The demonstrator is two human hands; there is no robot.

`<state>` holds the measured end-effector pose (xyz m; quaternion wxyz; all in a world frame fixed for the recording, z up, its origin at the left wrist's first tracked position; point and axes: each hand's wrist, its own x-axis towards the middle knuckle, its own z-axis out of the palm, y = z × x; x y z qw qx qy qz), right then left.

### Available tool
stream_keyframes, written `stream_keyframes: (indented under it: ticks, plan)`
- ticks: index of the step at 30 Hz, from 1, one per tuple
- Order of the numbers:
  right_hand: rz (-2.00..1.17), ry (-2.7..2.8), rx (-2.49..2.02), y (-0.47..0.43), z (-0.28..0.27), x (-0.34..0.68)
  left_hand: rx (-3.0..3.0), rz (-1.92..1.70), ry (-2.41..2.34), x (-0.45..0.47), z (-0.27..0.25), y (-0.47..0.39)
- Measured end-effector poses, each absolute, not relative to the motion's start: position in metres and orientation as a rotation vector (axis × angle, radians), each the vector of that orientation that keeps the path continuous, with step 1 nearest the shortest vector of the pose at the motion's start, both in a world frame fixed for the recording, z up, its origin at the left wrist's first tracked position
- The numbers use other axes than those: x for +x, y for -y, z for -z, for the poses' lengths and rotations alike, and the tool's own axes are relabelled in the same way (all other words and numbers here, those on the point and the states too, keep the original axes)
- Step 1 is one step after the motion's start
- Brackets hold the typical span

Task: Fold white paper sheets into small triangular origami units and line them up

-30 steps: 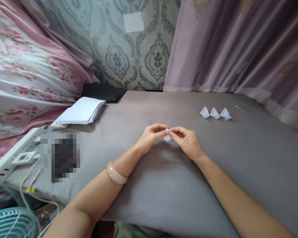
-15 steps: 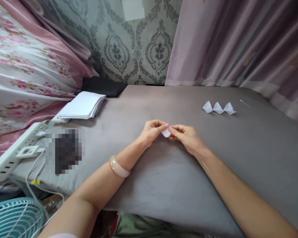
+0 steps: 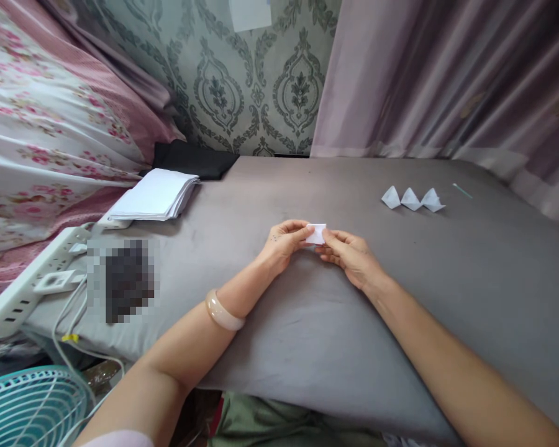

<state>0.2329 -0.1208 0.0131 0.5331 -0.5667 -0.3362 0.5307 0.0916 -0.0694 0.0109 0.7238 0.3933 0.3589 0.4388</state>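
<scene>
A small folded piece of white paper (image 3: 316, 234) is held between my two hands, just above the grey-covered table. My left hand (image 3: 287, 242) pinches its left edge, thumb on top. On the other edge, my right hand (image 3: 347, 251) grips the paper between thumb and fingers. The fingers behind the paper are partly hidden. Three folded white paper shapes (image 3: 410, 199) with pointed tops stand in a row on the table, farther off to the right.
At the back left lies a stack of white paper (image 3: 153, 194), with a black cloth (image 3: 193, 160) behind it. A white power strip (image 3: 32, 279) with cables runs along the left edge, near a blurred dark object (image 3: 130, 279). Below it stands a turquoise fan (image 3: 32, 406).
The paper in my hands has turned from a corner-down position to a flat, upright rectangle. Both hands have shifted only slightly.
</scene>
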Motion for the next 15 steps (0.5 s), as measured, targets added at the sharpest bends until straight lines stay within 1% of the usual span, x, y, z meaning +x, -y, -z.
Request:
stream_keyframes:
  ticks: [4, 9, 11, 13, 15]
  plan:
    - [-1.163, 0.932, -1.41, 0.118, -0.009, 0.239, 0.952, -0.854, -0.879, 0.092, -0.014, 0.072]
    - [-0.894, 1.638, -1.524, 0.116, -0.012, 0.262, 1.146, -0.635, -0.911, 0.086, -0.013, 0.07]
    - [-0.858, 1.828, -1.495, 0.114, -0.013, 0.268, 1.233, -0.555, -0.893, 0.085, -0.012, 0.07]
    - [-0.851, 1.898, -1.468, 0.112, -0.012, 0.269, 1.297, -0.533, -0.947, 0.086, -0.012, 0.072]
    - [-0.753, 1.839, -1.485, 0.109, -0.009, 0.266, 1.277, -0.611, -1.059, 0.09, -0.012, 0.074]
